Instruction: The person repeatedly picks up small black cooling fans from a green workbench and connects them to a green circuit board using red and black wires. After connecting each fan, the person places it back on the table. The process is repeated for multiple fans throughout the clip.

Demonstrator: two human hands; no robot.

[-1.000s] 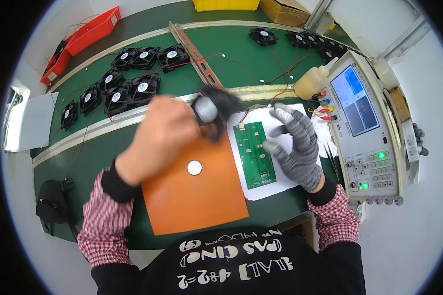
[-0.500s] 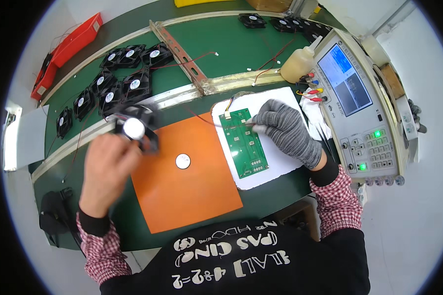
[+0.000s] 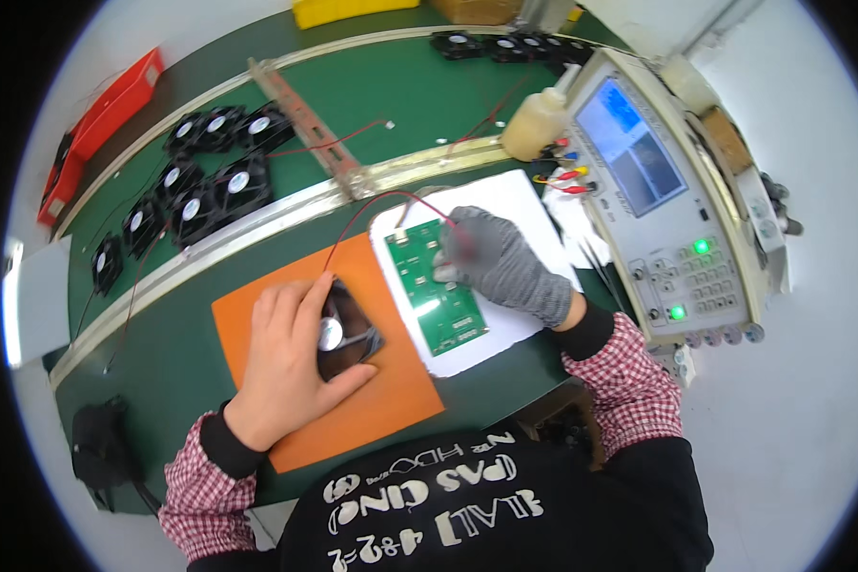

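My bare left hand (image 3: pixel 291 357) grips a square black cooling fan (image 3: pixel 357 336) by its edges, thumb on the near side, fingers along the left. The fan lies on the orange mat (image 3: pixel 253 305), its round pale centre label partly showing. A red wire (image 3: pixel 360 202) arches from the fan to my right hand (image 3: pixel 500 262), which wears a grey knit glove. Its fingers are pinched around the wire's end over a green circuit board (image 3: pixel 439 310); the tip itself is hidden. Beneath the board is a white pad (image 3: pixel 515 329).
A test instrument (image 3: pixel 682 243) with a lit screen stands at the right, beside a squeeze bottle (image 3: pixel 534 126). More black fans (image 3: pixel 195 205) sit beyond the metal rail (image 3: pixel 291 202) at left, others (image 3: pixel 458 44) at the back. A red bin (image 3: pixel 114 114) is far left.
My left hand has brought the fan down onto the orange mat, covering the round white disc seen there before. My right hand keeps its pinch over the board. The whole view has shifted somewhat.
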